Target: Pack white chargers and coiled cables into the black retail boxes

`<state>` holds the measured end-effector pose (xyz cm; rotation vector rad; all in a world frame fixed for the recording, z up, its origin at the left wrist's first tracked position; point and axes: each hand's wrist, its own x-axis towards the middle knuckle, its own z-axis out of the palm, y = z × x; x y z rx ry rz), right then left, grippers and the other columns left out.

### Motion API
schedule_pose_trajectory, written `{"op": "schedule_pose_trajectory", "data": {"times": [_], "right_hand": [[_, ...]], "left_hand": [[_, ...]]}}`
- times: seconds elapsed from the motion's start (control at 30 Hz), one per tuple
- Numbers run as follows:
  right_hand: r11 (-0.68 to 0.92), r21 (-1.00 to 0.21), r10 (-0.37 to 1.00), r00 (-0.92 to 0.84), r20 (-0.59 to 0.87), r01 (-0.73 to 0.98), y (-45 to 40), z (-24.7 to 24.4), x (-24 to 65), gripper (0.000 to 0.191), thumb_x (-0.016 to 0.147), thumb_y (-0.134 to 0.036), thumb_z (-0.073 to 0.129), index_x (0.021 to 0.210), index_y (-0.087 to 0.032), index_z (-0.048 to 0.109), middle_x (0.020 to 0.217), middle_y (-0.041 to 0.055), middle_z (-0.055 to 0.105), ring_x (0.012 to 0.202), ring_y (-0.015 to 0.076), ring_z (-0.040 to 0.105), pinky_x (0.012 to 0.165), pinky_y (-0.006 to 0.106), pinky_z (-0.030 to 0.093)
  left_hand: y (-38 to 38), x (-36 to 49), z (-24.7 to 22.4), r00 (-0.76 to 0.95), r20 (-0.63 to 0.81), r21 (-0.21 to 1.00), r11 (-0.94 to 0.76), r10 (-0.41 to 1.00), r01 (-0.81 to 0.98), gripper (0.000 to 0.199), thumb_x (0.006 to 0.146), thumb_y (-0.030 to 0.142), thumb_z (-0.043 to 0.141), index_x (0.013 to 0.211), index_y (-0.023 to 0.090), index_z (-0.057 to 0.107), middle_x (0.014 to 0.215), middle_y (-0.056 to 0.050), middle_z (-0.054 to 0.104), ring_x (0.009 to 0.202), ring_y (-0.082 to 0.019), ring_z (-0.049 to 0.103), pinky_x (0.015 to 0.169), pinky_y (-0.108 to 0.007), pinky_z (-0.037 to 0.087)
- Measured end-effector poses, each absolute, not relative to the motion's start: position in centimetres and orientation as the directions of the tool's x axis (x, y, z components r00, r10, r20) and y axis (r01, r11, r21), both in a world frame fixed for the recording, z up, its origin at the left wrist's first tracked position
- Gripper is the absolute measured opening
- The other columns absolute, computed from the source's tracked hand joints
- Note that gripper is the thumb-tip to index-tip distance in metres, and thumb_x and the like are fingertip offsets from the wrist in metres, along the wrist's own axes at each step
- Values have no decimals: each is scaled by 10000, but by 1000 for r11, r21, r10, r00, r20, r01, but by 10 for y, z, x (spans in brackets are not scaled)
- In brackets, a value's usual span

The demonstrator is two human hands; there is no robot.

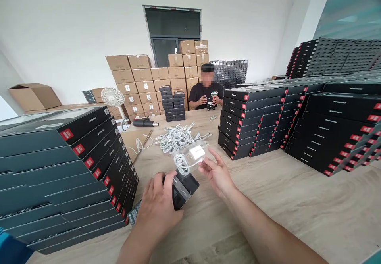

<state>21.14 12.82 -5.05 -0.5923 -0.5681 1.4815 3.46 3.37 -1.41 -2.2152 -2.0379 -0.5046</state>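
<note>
My left hand is closed around a small black box whose flap stands open at the far end. In my right hand is a clear plastic tray, gripped by its right edge. A white charger and a coiled white cable sit in the tray. The tray's near left end is just above the box's open end; I cannot tell whether they touch. Just beyond lies a tangled heap of white cables.
Tall stacks of black boxes stand at left and right. Farther back are a heat gun, a small stack of black boxes and a white fan. Across the table a person holds a small box. Cartons line the wall.
</note>
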Motion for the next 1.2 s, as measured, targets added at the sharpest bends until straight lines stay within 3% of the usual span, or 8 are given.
{"op": "schedule_pose_trajectory", "data": {"times": [0.23, 0.37, 0.57, 0.77, 0.93, 1.03, 1.13, 1.2], "right_hand": [[62, -771, 998, 14, 68, -634, 124, -39, 217, 718, 656, -258, 837, 1308, -201, 541, 644, -58, 664, 595, 130, 646, 548, 247, 567], [96, -811, 995, 55, 79, -576, 127, -39, 221, 718, 651, -252, 806, 1316, -182, 548, 626, -63, 647, 553, 124, 610, 516, 249, 548], [71, -825, 997, 25, 69, -561, 127, -39, 219, 746, 626, -249, 807, 1323, -175, 554, 614, -66, 632, 543, 123, 602, 492, 233, 529], [71, -853, 995, -25, 98, -518, 124, -33, 223, 737, 649, -287, 809, 1330, -177, 553, 624, -63, 632, 546, 130, 604, 482, 240, 525], [87, -900, 975, -147, 164, -426, 117, -29, 222, 719, 676, -339, 832, 1339, -205, 588, 660, -40, 658, 597, 151, 631, 543, 273, 540], [128, -896, 940, -235, 246, -425, 113, -27, 221, 511, 751, -400, 787, 1214, -202, 702, 786, 21, 715, 740, 160, 647, 661, 278, 547], [-12, -875, 903, -381, 199, -485, 113, -28, 223, 374, 810, -453, 716, 1047, -168, 766, 849, 57, 714, 773, 162, 631, 643, 266, 547], [-97, -880, 885, -445, 137, -464, 113, -30, 225, 371, 777, -413, 764, 1079, -198, 742, 840, 29, 690, 724, 145, 617, 566, 236, 535]], "left_hand": [[37, 28, -10, -65, 376, 152, 8, 924, 988, 722, 717, 279, 628, 1402, 207, 412, 1339, -139, 442, 1088, -331, 574, 954, -446, 448], [36, 28, -9, -25, 309, 139, -19, 951, 990, 706, 683, 217, 616, 1371, 245, 464, 1423, -120, 397, 1176, -335, 531, 998, -454, 413], [34, 31, -8, -67, 230, 152, 32, 971, 988, 877, 647, 248, 636, 1479, 201, 364, 1384, -134, 436, 1199, -338, 489, 1061, -467, 354], [33, 29, -11, -25, 329, 145, -24, 944, 989, 940, 676, 229, 633, 1539, 211, 263, 1370, -142, 425, 1249, -354, 434, 1082, -492, 333], [34, 24, -14, 24, 306, 288, -117, 952, 950, 944, 717, 245, 632, 1555, 268, 196, 1425, -132, 382, 1253, -352, 454, 1053, -500, 385], [33, 21, -13, -6, 281, 408, -113, 960, 906, 936, 733, 254, 633, 1549, 297, 177, 1461, -115, 346, 1264, -340, 465, 1065, -499, 393], [32, 22, -10, 2, 297, 517, -163, 955, 840, 934, 741, 241, 627, 1542, 286, 149, 1458, -114, 335, 1316, -309, 449, 1090, -467, 396], [31, 24, -10, 40, 305, 551, -210, 952, 808, 940, 741, 228, 630, 1540, 296, 138, 1455, -107, 331, 1334, -288, 444, 1093, -444, 406]]}}
